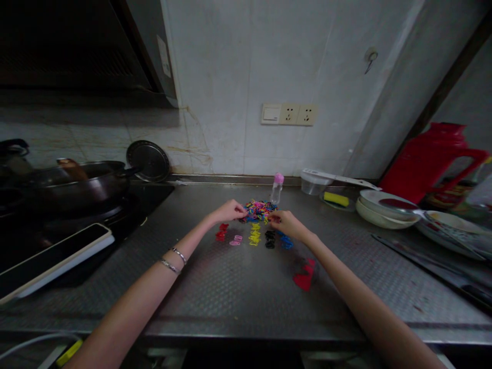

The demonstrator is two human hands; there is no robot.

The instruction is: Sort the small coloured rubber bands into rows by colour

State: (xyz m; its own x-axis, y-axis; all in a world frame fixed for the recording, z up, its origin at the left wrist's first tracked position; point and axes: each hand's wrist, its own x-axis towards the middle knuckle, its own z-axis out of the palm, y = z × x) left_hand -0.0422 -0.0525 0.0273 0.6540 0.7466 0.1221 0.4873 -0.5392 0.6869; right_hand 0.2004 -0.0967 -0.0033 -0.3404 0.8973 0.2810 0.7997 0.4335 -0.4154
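A mixed pile of small colourful rubber bands (pixel 259 209) lies on the metal counter. My left hand (pixel 229 210) reaches its left edge, thumb and fingertips pinched together; what they hold is too small to make out. At the pile's right side, my right hand (pixel 285 224) is closed, its fingertips partly hidden. In front lie separate groups by colour: red bands (pixel 222 232), pink bands (pixel 236 240), yellow bands (pixel 254 234), black bands (pixel 270 239) and blue bands (pixel 285 241), the last just below my right hand. Behind the pile stands a clear bottle with a pink cap (pixel 278 179).
A red and clear plastic packet (pixel 305 275) lies near my right forearm. On the right are a yellow sponge (pixel 335 199), stacked bowls (pixel 380 218), a knife (pixel 423 264) and a red thermos (pixel 423 161). A pan (pixel 96 184) and a phone-like slab (pixel 57 259) are left.
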